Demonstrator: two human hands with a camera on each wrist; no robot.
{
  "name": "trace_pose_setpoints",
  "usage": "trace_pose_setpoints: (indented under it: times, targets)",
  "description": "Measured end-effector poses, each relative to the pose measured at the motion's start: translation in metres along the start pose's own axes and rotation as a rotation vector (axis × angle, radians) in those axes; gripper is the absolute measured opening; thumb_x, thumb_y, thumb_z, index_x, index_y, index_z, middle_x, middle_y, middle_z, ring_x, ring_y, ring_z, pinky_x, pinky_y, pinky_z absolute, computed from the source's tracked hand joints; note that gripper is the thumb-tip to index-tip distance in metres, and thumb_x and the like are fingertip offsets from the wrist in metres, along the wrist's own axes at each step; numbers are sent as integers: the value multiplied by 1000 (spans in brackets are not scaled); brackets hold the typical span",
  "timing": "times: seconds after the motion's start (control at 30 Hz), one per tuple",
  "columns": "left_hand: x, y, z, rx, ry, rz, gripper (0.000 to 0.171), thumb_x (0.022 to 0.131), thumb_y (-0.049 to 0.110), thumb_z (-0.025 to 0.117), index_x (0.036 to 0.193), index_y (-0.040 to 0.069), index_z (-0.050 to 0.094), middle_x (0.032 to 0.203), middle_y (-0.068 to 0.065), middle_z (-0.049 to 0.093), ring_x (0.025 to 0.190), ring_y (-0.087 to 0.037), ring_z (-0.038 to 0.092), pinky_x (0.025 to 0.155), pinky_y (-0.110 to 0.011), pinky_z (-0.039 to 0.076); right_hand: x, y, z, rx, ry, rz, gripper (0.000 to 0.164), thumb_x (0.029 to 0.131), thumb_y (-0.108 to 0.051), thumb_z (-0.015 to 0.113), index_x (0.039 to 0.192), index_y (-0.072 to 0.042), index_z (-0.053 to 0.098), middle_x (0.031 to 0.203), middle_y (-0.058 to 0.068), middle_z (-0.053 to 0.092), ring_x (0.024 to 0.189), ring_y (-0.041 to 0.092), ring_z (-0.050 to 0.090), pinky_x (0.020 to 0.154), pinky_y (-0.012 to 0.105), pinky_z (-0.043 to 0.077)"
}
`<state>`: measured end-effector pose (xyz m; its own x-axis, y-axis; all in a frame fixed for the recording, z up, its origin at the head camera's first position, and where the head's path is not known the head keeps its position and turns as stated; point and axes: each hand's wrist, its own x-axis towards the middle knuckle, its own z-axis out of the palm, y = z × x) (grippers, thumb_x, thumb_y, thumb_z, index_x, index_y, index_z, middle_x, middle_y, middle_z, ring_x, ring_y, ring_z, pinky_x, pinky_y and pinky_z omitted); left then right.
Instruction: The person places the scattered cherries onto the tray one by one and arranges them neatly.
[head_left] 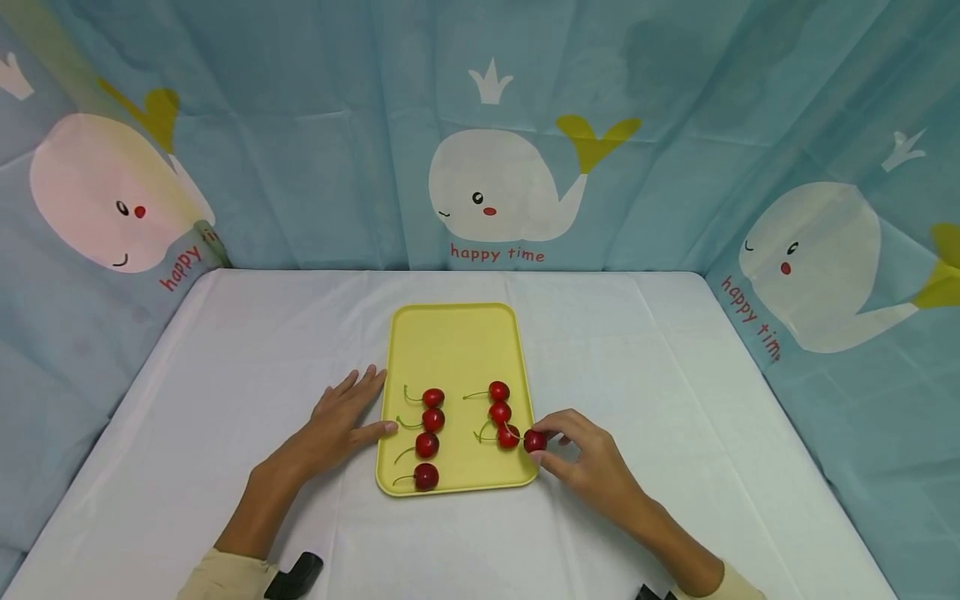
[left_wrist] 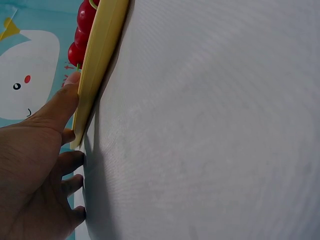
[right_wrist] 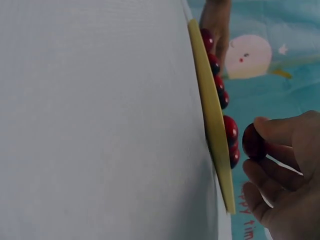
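A yellow tray (head_left: pixel 457 342) lies on the white table. Several red cherries with green stems form a column at its left, the lowest cherry (head_left: pixel 426 477) near the front edge. To the right, a shorter column runs downward from a top cherry (head_left: pixel 498 391). My right hand (head_left: pixel 600 467) pinches another dark red cherry (head_left: pixel 535 441) between thumb and fingers, just over the tray's right rim. In the right wrist view, that cherry (right_wrist: pixel 254 142) is held apart from the tray. My left hand (head_left: pixel 341 421) rests at the tray's left edge, fingers spread, thumb touching the rim.
A white cloth (head_left: pixel 637 358) covers the table around the tray. Behind and at both sides hangs a blue curtain (head_left: pixel 315 183) printed with whales. Black straps, one near the left wrist (head_left: pixel 294 575), show at both sleeves.
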<state>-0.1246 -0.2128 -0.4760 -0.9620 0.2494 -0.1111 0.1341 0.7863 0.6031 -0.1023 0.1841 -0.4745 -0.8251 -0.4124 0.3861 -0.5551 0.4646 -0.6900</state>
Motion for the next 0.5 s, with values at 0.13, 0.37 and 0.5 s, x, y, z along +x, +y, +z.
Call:
trace_pose_setpoints:
  times: [0.13, 0.37, 0.5]
  targets:
    - [0, -1, 1, 7, -3, -6, 94, 97, 52, 74, 168, 8, 30, 174, -21, 24, 162, -47, 11, 127, -72, 4, -1, -2, 6, 18, -30, -5, 35, 84, -6, 89, 114, -16, 75, 113, -9, 72, 99, 8, 67, 83, 34, 62]
    - [0, -1, 1, -3, -5, -8, 94, 97, 52, 73, 168, 9, 30, 174, -20, 23, 163, -46, 10, 127, -72, 3, 0, -7, 12, 43, -67, -16, 36, 84, -6, 90, 115, -15, 74, 113, -7, 72, 97, 9, 68, 85, 35, 62]
    - [0, -1, 0, -9, -7, -6, 93, 97, 51, 73, 168, 9, 30, 174, -20, 23, 162, -47, 11, 127, -72, 3, 1, -9, 15, 41, -90, -23, 36, 83, -5, 90, 114, -14, 74, 112, -6, 72, 99, 10, 69, 88, 34, 62]
